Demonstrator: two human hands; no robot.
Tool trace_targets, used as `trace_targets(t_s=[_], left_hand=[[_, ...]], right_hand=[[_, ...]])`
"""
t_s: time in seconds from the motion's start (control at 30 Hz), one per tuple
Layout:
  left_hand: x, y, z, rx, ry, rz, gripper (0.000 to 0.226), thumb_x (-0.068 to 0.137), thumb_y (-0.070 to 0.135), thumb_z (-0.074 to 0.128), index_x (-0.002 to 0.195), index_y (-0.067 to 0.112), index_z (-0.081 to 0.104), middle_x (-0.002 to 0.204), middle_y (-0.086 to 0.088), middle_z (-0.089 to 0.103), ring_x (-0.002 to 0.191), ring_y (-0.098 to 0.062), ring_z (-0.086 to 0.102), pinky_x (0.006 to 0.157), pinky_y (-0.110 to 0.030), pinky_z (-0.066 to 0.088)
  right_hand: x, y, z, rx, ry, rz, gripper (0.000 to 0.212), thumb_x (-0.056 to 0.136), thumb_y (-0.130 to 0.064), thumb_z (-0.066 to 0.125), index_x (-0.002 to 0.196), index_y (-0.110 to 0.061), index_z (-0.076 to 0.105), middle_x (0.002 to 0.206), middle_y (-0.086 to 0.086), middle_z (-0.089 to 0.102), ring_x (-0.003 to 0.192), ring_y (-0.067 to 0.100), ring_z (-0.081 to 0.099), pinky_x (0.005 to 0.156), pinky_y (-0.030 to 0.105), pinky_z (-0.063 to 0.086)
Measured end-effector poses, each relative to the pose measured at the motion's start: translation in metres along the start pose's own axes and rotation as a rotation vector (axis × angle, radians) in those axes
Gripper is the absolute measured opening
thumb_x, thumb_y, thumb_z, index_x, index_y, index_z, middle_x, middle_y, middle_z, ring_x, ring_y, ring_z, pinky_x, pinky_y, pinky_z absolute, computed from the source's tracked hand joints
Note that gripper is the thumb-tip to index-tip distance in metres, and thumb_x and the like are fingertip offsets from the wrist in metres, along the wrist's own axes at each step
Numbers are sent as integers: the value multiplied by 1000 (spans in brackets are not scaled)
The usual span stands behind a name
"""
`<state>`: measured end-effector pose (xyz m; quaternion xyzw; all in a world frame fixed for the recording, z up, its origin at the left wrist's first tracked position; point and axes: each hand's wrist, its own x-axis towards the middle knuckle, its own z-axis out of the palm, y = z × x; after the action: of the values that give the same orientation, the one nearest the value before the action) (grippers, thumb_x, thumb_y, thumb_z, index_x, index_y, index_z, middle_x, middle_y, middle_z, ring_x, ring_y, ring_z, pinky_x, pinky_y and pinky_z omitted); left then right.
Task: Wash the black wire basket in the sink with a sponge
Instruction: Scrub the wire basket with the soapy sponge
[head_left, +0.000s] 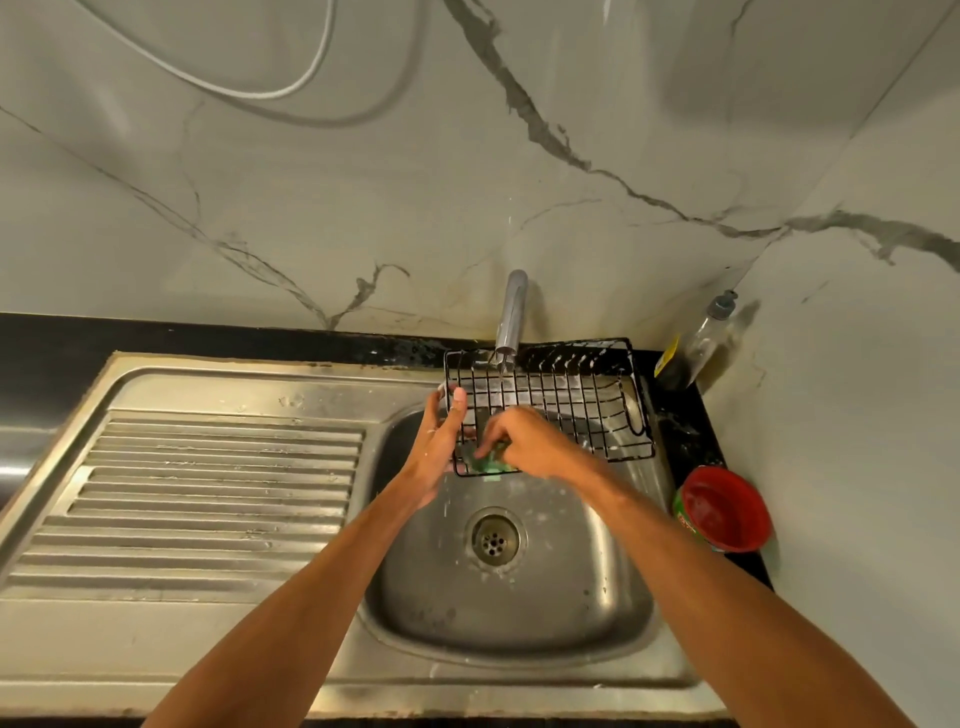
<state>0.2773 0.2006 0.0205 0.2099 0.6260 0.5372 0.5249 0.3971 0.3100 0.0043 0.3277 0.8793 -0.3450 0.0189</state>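
Seen from the head camera, a black wire basket (561, 400), flecked with suds, sits over the far side of a steel sink (597, 597), directly beneath a faucet (511, 317) running water onto it. The left hand (441, 441) has its grip on the basket's left edge, thumb over the rim. The right hand (524, 441) has its grip curled around a green sponge (491, 462), pressed to the near-left corner. A red-lidded tub (724, 506) and a clear bottle (701, 343) stand on the black surface (696, 441) at right.

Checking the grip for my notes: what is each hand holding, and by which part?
The left hand grips the black wire basket by its left end; the right hand holds the green sponge.
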Motion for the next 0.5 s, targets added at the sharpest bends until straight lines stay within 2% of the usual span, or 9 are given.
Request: trace_targets(t_s=[0.1,0.13,0.2,0.27,0.33,0.43,0.5], left_hand=[[2,-3,-3,-2,28,33,98,72,90,52,153,47,19,145,-7,55,126,-29,60,105,-64,45],[7,-7,-5,12,53,23,97,73,88,51,154,46,17,141,-8,58,124,-31,62,105,-62,47],[7,-7,-6,37,57,52,90,82,80,47,156,43,14,142,-10,57,122,-30,63,105,-60,48],[3,-4,-3,63,44,87,80,89,74,45,156,42,17,143,-5,57,119,-25,64,102,-53,51],[0,-1,0,102,37,117,70,98,61,40,159,34,17,143,3,49,123,-18,57,101,-42,49],[-1,2,2,139,34,133,79,95,62,38,161,28,13,159,-6,37,138,-22,45,113,-44,39],[-1,1,2,172,37,143,72,101,56,36,162,27,11,149,-1,46,127,-14,50,110,-40,39]], right_hand=[[-16,10,-11,-205,170,25,17,85,-1,69,99,-10,71,113,4,66,99,15,64,88,32,56],[-19,8,-11,-240,217,22,19,85,-1,70,101,-10,71,113,5,67,98,15,64,87,31,56],[-20,0,-5,-248,206,37,21,84,-1,70,104,-9,69,113,6,68,99,17,65,87,32,56],[-15,-13,0,-147,162,64,19,85,-1,69,103,-9,71,110,5,70,96,17,65,87,36,55],[-7,-25,6,81,89,80,22,83,3,68,98,-10,77,102,4,74,89,18,67,84,40,56],[-6,-37,12,305,75,52,23,80,10,66,93,-5,77,89,8,76,83,21,71,78,35,58],[-13,-35,8,313,45,41,24,81,12,64,95,-4,76,88,7,75,80,19,70,73,31,56]])
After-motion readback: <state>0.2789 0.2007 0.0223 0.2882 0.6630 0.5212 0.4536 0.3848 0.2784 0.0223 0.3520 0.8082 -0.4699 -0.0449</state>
